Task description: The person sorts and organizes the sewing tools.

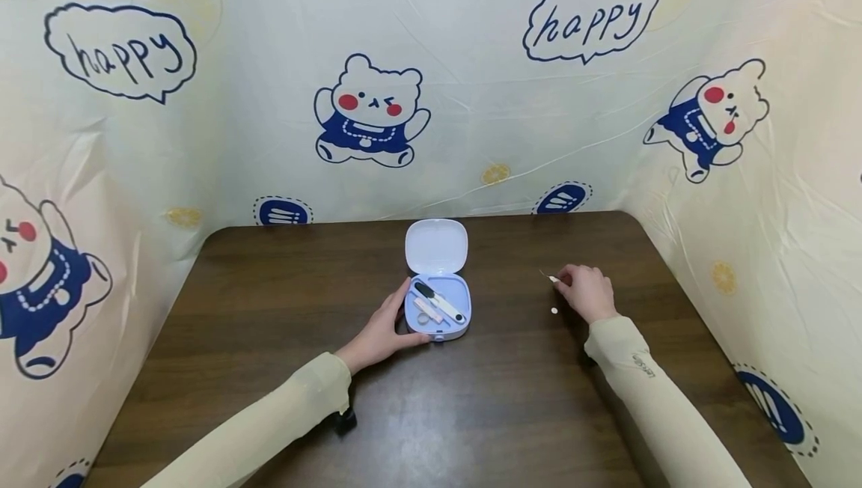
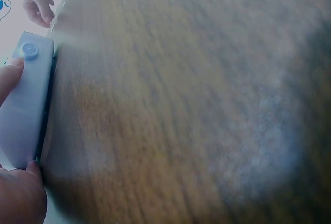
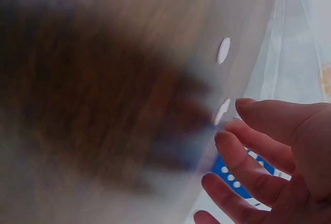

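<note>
A pale lilac sewing kit box (image 1: 438, 332) lies on the table with its lid (image 1: 436, 246) raised at the back. Inside are snips (image 1: 439, 302) with a black tip cover, a pale pink strip (image 1: 428, 310) and a small ring (image 1: 423, 318). My left hand (image 1: 380, 334) holds the box at its left side, thumb at the front near the round catch (image 2: 30, 51). To the right, my right hand (image 1: 587, 292) is at a small white piece (image 1: 554, 279) with a thin thread-like line beside it. In the right wrist view, thumb and fingers are parted beside that piece.
A small white disc (image 1: 554, 310) lies on the table just in front of the right hand. The dark wooden table (image 1: 283, 278) is bounded at the back and sides by a printed cloth (image 1: 471, 99). Something small and black (image 1: 346, 421) shows under the left cuff.
</note>
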Available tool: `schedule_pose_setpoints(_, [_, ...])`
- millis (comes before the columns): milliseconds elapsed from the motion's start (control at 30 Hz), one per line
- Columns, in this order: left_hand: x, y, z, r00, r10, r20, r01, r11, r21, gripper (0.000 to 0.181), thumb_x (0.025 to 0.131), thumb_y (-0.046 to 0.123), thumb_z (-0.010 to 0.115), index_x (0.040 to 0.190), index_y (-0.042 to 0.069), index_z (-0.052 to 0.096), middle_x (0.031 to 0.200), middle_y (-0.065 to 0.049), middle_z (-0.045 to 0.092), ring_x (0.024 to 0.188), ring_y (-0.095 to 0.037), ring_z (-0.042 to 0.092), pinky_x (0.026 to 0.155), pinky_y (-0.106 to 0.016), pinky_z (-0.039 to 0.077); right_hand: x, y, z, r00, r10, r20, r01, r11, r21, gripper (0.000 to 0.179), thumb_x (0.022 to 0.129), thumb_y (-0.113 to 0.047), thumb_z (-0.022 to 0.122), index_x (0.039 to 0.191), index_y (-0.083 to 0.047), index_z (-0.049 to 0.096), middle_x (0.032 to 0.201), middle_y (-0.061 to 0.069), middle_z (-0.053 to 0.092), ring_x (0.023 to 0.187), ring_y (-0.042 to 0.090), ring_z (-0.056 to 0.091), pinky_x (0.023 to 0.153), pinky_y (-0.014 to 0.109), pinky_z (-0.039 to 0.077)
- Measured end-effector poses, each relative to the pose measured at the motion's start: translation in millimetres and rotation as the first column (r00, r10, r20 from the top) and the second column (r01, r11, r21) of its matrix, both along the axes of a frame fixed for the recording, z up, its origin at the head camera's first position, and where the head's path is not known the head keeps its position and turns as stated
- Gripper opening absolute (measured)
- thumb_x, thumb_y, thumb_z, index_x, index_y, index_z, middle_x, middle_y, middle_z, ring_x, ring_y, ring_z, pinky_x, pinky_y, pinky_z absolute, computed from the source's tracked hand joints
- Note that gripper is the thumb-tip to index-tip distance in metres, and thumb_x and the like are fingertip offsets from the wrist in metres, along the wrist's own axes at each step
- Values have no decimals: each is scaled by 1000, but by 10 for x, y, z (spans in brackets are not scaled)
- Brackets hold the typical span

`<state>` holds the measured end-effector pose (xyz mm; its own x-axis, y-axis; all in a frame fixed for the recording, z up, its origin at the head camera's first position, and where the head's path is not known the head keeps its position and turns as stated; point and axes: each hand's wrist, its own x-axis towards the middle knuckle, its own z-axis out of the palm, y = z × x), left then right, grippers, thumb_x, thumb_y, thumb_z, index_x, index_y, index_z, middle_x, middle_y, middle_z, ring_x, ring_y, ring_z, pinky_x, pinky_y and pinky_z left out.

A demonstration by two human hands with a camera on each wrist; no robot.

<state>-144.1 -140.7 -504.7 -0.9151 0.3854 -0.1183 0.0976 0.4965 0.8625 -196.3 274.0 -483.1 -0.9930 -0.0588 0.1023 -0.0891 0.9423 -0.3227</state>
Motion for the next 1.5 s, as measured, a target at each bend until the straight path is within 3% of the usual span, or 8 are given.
schedule_pose_setpoints(200, [10, 10, 17, 1000, -4, 15, 4, 1000, -2, 116, 87, 38, 87, 169, 14, 8, 173, -14, 16, 157, -29, 23, 125, -49, 27, -72, 73, -38, 998, -14, 61, 16, 999, -33, 17, 95, -20, 75, 102, -5, 75, 87, 10, 73, 85, 37, 67, 74, 60, 49])
schedule_pose_setpoints(700, [-3, 3, 15, 1000, -1, -4, 1, 1000, -2, 116, 87, 39, 87, 169, 15, 9, 172, -13, 17, 157, -30, 23, 125, -50, 27, -130, 60, -40, 998, -50, 43, 52, 998, -39, 11, 94, -19, 75, 93, -9, 73, 81, 7, 72, 88, 42, 65, 76, 61, 46])
schedule_pose_setpoints(967, [0, -1, 7, 1000, -1, 1, 1, 1000, -1, 116, 87, 38, 87, 169, 14, 9, 173, -13, 17, 157, -29, 22, 125, -49, 27, -132, 35, -22, 992, -65, 107, 69, 997, -29, 13, 98, -18, 70, 94, -6, 74, 97, 18, 75, 102, 49, 61, 84, 65, 43])
schedule_pose_setpoints(1500, [5, -9, -6, 1000, 2, -10, -2, 1000, 0, 117, 86, 39, 87, 169, 13, 9, 172, -14, 18, 157, -30, 23, 125, -50, 28, -125, 62, -45, 990, -48, 134, 60, 994, -86, 16, 96, -17, 68, 88, -9, 79, 98, 14, 75, 102, 47, 62, 85, 65, 43])
